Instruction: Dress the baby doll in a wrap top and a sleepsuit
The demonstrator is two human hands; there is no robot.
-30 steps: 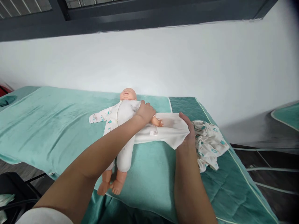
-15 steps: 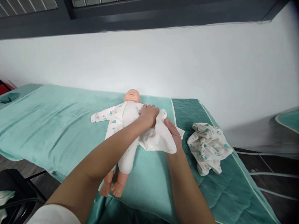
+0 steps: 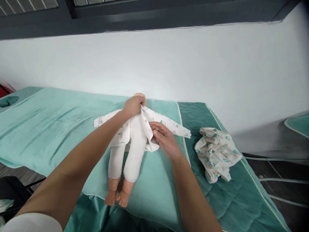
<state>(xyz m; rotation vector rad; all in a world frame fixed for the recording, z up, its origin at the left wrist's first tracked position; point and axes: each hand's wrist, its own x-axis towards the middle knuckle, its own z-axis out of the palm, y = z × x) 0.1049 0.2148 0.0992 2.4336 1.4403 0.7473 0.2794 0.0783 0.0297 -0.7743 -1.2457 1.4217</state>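
Note:
A baby doll [image 3: 135,151] lies on its back, head toward the wall, its bare feet toward me. It wears a white baby shirt [image 3: 122,133] with a small green print and snaps, the front parted over its white cloth body. My left hand [image 3: 135,105] is closed on the shirt's front edge near the neck, covering much of the doll's head. Lower down, my right hand [image 3: 165,139] pinches the same front panel at its side, fingers curled around the edge. Both printed sleeves stretch out sideways.
A light green blanket [image 3: 60,122] lies under the doll on a bed with a darker quilted cover [image 3: 243,199]. To the right rests a crumpled printed baby garment [image 3: 217,154]. A white wall [image 3: 154,64] runs behind; a black chair [image 3: 14,193] stands at lower left.
The shirt's right-hand panel, earlier turned outward, now lies against the doll's side with its sleeve spread out. My left hand has moved up and left to the neck; my right hand has shifted left.

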